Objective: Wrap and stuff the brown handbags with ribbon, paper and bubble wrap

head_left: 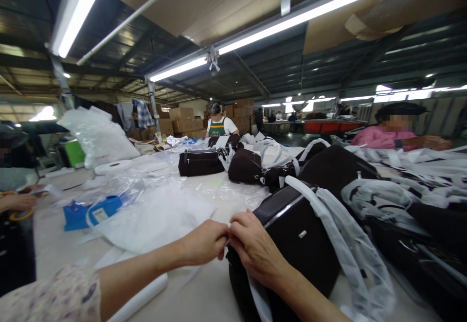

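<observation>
A black handbag lies on the table in front of me, its long handles wrapped in white paper. My right hand rests against the bag's left end, thumb and fingers closed on its edge. Fingertip to fingertip with it, my left hand is closed in a pinch at the same end. Whatever lies between the left fingertips is hidden. White tissue sheets are spread just beyond my left forearm, and a white roll lies below it.
More black bags with paper-wrapped handles are heaped behind and to the right. A blue box sits among plastic wrap at left. A person's hand with scissors is at far left; other people stand across the table and at right.
</observation>
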`<control>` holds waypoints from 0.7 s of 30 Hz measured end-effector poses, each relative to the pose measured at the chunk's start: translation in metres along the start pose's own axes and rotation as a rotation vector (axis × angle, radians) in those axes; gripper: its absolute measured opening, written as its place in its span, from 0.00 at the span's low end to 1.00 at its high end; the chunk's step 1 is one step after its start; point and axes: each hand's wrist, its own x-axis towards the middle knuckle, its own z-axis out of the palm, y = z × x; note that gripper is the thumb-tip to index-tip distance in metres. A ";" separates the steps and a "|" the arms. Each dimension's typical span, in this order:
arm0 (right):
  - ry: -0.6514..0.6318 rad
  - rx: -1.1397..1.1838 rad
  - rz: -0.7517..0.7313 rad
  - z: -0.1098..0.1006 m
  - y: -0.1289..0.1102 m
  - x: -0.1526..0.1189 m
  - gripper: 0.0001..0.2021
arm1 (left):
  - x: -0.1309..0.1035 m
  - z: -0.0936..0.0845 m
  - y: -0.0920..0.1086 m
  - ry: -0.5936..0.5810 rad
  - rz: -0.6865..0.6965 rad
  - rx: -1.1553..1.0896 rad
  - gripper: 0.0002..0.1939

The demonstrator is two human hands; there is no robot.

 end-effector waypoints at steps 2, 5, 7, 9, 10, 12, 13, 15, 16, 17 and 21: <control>-0.035 0.076 0.023 -0.002 0.001 0.003 0.06 | 0.002 0.000 -0.003 -0.074 -0.033 -0.064 0.09; -0.093 0.145 0.108 -0.005 0.002 0.010 0.06 | 0.004 -0.002 -0.005 -0.143 -0.091 -0.140 0.10; -0.101 0.181 0.176 -0.008 0.002 0.016 0.06 | 0.003 -0.002 -0.005 -0.116 -0.097 -0.144 0.11; -0.115 0.216 0.221 -0.010 0.001 0.021 0.07 | 0.000 -0.002 -0.002 -0.064 -0.081 -0.118 0.12; -0.123 0.228 0.232 -0.011 0.000 0.022 0.07 | -0.002 -0.002 0.000 -0.042 -0.070 -0.103 0.13; -0.129 0.248 0.231 -0.012 -0.002 0.024 0.07 | -0.005 -0.002 0.002 -0.012 -0.053 -0.082 0.16; -0.124 0.258 0.226 -0.012 -0.002 0.024 0.08 | -0.006 -0.002 0.002 -0.002 -0.046 -0.077 0.17; -0.102 0.282 0.231 -0.012 -0.003 0.024 0.08 | -0.007 -0.001 0.001 0.015 -0.038 -0.075 0.18; -0.093 0.293 0.242 -0.012 -0.003 0.023 0.08 | -0.006 0.000 0.000 0.024 -0.040 -0.078 0.18; -0.090 0.302 0.256 -0.012 -0.003 0.023 0.08 | -0.005 0.001 -0.001 0.031 -0.048 -0.083 0.18; -0.113 0.308 0.315 -0.014 -0.003 0.024 0.10 | -0.001 0.007 -0.004 0.044 -0.113 -0.125 0.14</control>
